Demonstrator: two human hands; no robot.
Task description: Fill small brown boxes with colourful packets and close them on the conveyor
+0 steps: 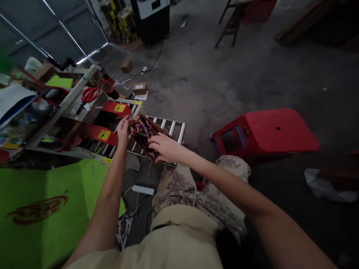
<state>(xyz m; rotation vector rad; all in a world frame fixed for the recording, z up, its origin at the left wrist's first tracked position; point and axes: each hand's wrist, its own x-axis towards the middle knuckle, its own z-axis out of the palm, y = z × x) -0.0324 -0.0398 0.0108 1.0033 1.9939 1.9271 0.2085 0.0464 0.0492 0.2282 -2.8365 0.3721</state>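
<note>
An open brown cardboard box [146, 135] full of colourful packets rests on a metal roller conveyor [171, 129]. My left hand [122, 130] grips the box's left side, fingers closed on its edge. On the box's near right edge lies my right hand [165, 148], fingers curled over the flap. Both forearms reach forward over my patterned trousers [182, 186].
The conveyor joins a machine with red guards bearing yellow warning labels [104, 134]. Red scissors [90, 94] lie on its frame. Green cardboard sheets [47, 209] sit at the lower left. A red plastic stool [266, 132] lies tipped at right. Small boxes [139, 88] and cables litter the concrete floor.
</note>
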